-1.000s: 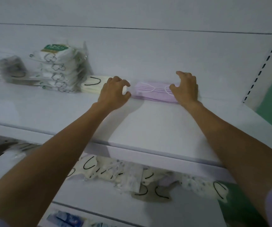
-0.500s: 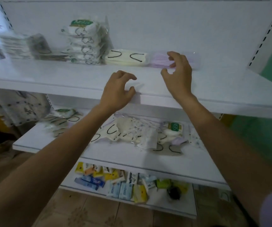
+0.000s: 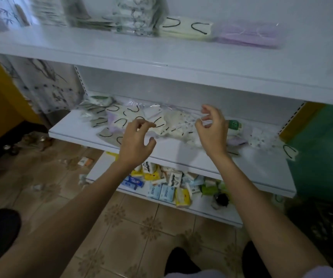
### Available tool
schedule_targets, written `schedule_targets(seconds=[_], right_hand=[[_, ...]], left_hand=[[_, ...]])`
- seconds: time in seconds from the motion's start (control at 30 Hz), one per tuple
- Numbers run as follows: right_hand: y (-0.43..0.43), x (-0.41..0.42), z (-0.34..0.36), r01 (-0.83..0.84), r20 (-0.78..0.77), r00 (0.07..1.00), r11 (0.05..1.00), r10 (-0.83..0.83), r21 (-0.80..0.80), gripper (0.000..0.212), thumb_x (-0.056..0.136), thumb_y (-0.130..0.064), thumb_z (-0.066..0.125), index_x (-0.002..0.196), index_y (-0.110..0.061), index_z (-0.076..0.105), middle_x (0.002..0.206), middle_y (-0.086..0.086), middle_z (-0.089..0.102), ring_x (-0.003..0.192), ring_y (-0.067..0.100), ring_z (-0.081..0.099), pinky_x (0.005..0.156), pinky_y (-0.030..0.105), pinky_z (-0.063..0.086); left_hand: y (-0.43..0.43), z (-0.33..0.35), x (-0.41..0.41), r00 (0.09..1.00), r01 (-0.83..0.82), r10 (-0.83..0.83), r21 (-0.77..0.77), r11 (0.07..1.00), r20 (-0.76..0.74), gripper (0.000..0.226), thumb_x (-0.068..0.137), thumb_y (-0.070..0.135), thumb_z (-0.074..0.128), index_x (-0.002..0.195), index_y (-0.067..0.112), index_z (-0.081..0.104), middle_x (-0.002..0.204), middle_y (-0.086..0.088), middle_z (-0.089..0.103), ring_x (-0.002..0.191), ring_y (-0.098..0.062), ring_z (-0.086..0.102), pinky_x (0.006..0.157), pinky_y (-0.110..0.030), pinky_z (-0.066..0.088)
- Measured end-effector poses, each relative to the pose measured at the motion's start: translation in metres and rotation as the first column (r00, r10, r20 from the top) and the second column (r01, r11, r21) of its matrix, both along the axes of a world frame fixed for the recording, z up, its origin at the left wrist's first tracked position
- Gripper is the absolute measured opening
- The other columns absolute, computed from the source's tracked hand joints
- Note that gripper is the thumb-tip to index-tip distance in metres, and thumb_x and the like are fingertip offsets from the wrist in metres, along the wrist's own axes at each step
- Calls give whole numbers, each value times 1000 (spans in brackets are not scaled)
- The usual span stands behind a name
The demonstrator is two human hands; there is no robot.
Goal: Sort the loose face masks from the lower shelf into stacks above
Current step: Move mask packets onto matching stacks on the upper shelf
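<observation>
White lower shelf (image 3: 252, 165) carries the loose face masks (image 3: 141, 122), scattered in a heap across its left and middle, some cream with black ear loops, some lilac, several in clear wrappers. Left hand (image 3: 135, 140) hovers over the heap, fingers curled and spread, holding nothing. Right hand (image 3: 213, 130) hovers just right of it, thumb and forefinger near each other; cannot tell if they pinch a loop. Upper shelf (image 3: 161, 57) holds a cream mask stack (image 3: 185, 28) beside a lilac mask stack (image 3: 248, 36), blurred
</observation>
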State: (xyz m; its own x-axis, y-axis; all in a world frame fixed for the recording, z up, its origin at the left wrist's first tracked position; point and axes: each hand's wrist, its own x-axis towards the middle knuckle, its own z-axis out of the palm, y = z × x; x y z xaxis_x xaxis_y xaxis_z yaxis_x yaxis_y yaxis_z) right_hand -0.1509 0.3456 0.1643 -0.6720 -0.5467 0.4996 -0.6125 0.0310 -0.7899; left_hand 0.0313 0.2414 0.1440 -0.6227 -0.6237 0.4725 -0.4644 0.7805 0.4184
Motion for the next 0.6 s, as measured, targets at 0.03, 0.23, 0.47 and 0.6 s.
schedule_targets(seconds=[0.03,0.23,0.47,0.6], right_hand=[[-3,5,-5,-18,34,999,1000,17,19,38,82,-2,60,120,-8,58,112,7,60,89,9,52,76,25,47],[-27,13,-32,-74,294,953,997,70,1,42,85,-5,62,125,-15,55,111,-3,59,95,9,55,80,25,49],[-71,15,-74,-163,437,890,986,126,47,41,87,-4,61,126,-14,55,111,-2,60,95,8,56,78,17,48],[-101,23,-95,-242,462,871,964,166,109,42,87,-3,60,127,-12,54,109,-3,59,96,9,57,80,24,49]], left_hand=[[1,-7,6,1000,-22,22,20,1000,10,44,79,30,43,110,7,63,104,-15,57,96,-33,54,81,-33,42],[-3,-42,31,990,-130,136,121,984,-43,46,82,31,43,114,5,61,106,-16,58,101,-18,44,82,-29,41],[-34,-72,48,931,-327,358,284,901,-64,52,80,37,41,120,8,59,111,-14,56,104,-25,51,86,-25,35],[-45,-92,48,870,-406,479,384,829,-116,35,86,13,59,121,12,58,115,-9,53,104,-27,52,82,-29,36]])
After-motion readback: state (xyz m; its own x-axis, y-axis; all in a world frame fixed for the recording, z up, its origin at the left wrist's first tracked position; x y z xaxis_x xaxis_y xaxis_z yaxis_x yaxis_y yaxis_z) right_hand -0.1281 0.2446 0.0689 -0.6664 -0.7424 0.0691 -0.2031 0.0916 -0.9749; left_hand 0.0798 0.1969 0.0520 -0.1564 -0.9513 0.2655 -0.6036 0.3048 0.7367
